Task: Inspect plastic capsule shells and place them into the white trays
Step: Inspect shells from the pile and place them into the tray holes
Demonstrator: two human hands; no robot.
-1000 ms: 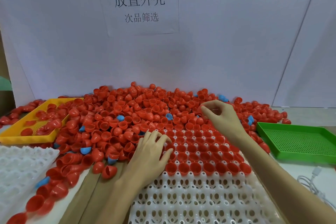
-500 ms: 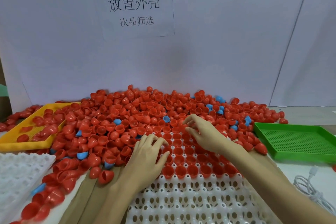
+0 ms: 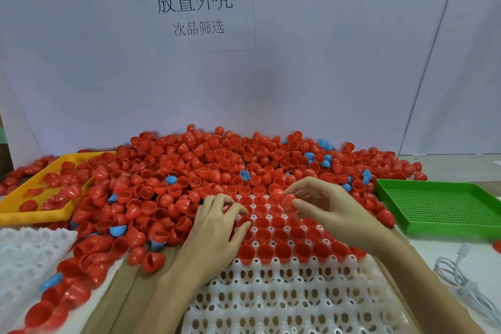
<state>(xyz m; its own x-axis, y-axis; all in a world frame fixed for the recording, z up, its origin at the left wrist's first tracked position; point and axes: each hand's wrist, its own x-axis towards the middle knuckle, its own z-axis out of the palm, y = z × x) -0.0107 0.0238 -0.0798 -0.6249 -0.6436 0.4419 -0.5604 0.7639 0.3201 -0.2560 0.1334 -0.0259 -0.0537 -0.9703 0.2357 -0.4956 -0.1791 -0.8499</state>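
Viewing from the head camera, the only view: right hand holds one red shell pinched lightly between thumb and fingertips, raised just above the far rows of the white tray. Left hand rests with relaxed, spread fingers on the tray's left edge, gripping nothing. Far rows of the tray are filled with red shells, open side up; near rows are vacant. Loose pile of shells, red with a few blue, covers the far half of the table. Yellow tray at the left edge holds several shells; green tray at the right edge; a second white tray at the near left corner; a white cable near right.

Judgement: shells look thin, very light, smooth, likely to slip or flex if squeezed. Best taken at the rim or across the dome with gentle thumb-and-finger pressure, then lowered dome down into a pocket.
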